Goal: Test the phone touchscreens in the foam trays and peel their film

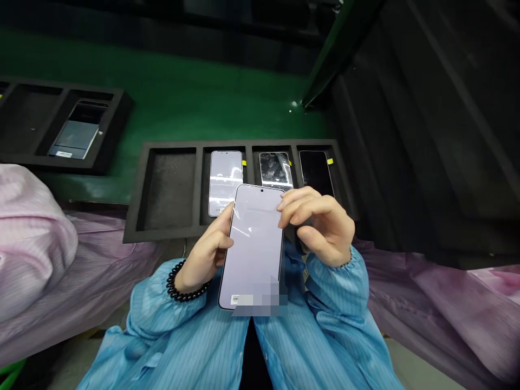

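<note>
Both my hands hold a smartphone (254, 246) upright in front of me, its pale lilac screen under a glossy film with a barcode label at the lower edge. My left hand (205, 246), with a black beaded bracelet (181, 281) on its wrist, grips the phone's left side. My right hand (320, 225) pinches the upper right edge, and a dark object (294, 235) shows beneath its fingers. I cannot tell what that object is.
Behind the hands, a black foam tray (170, 189) holds several phones (225, 181) in its slots. Another black tray (60, 122) with a phone (77, 132) stands at the left on a green mat (211, 108). Pink fabric (32, 244) fills the left side; dark sheeting (426, 135) hangs at the right.
</note>
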Motion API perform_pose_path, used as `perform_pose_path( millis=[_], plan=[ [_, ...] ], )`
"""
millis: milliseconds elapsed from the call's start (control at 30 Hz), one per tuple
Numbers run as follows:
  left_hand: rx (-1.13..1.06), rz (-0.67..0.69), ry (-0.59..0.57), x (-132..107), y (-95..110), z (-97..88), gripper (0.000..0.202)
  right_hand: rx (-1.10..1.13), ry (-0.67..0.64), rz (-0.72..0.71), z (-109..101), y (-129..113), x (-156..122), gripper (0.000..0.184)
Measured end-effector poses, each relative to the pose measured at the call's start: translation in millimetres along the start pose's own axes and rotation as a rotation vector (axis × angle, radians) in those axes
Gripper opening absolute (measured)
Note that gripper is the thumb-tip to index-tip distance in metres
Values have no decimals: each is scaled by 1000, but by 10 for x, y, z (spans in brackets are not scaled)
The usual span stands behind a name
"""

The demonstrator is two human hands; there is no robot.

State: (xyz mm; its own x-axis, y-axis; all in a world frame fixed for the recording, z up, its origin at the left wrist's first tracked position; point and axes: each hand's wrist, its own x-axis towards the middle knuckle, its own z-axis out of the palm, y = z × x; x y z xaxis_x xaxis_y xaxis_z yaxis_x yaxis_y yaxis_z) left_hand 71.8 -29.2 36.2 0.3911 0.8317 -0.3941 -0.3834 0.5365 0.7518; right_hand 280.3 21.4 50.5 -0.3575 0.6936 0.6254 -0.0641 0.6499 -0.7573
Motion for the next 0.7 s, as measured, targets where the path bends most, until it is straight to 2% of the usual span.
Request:
perform_pose_path(
  millis=[167,367,533,633,700],
  plan=[
    [6,10,-11,8,-2,-4,73,-145,57,18,19,-55,-20,24],
    [38,11,-3,16,9,4,74,-32,65,35,41,-244,3,27],
    [69,41,30,24,-9,-11,69,57,106,265,48,-398,45,24],
    [78,45,68,26,-6,-3,71,10,56,428,48,-370,61,24],
    [82,72,42,28,6,8,71,-50,25,460,52,-324,70,24]
  ],
)
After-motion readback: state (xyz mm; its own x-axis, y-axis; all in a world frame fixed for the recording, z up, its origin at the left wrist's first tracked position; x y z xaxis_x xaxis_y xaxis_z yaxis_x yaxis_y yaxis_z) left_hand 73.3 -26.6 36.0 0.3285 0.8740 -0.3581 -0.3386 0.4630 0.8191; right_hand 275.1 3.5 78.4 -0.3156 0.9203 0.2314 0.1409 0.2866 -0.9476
